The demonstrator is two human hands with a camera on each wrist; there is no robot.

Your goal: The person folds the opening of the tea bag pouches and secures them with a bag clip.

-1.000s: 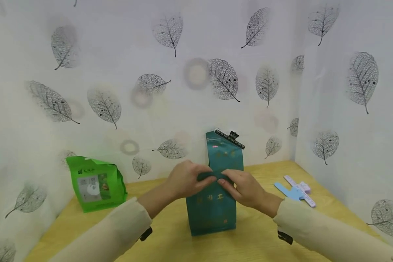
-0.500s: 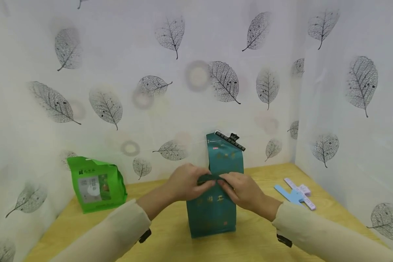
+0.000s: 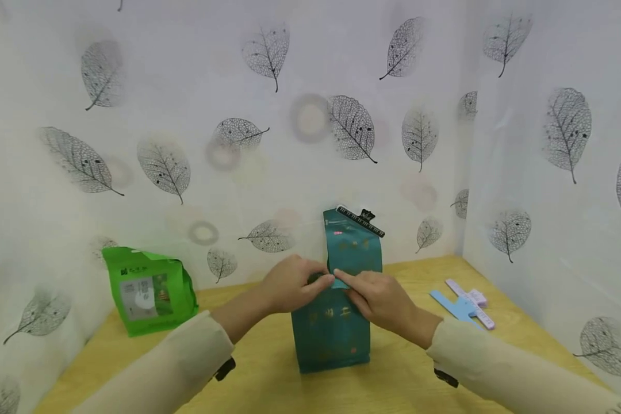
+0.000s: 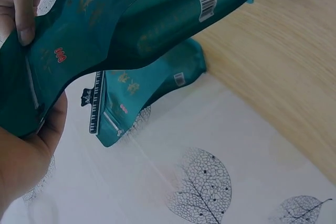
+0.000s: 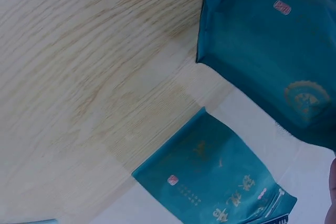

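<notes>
A teal pouch with gold lettering stands upright on the table, a barcode on its side in the left wrist view. My left hand pinches its top at the left, thumb on the near side. At the right part of the top, my right hand holds the edge, index finger stretched along it to the left thumb. Between the hands a lighter strip of the top shows. Behind stands a second teal pouch, its top corner gripped by a black clip with piano-key markings.
To the left, a green pouch with a grey label stands on the wooden table. A light-blue clip and a lilac clip lie together at the right. Leaf-print curtains enclose the back and sides.
My right index finger has shifted left along the pouch's top to meet the left hand's fingertips, and the right thumb sits lower. The pouch's top band now shows lighter between the hands.
</notes>
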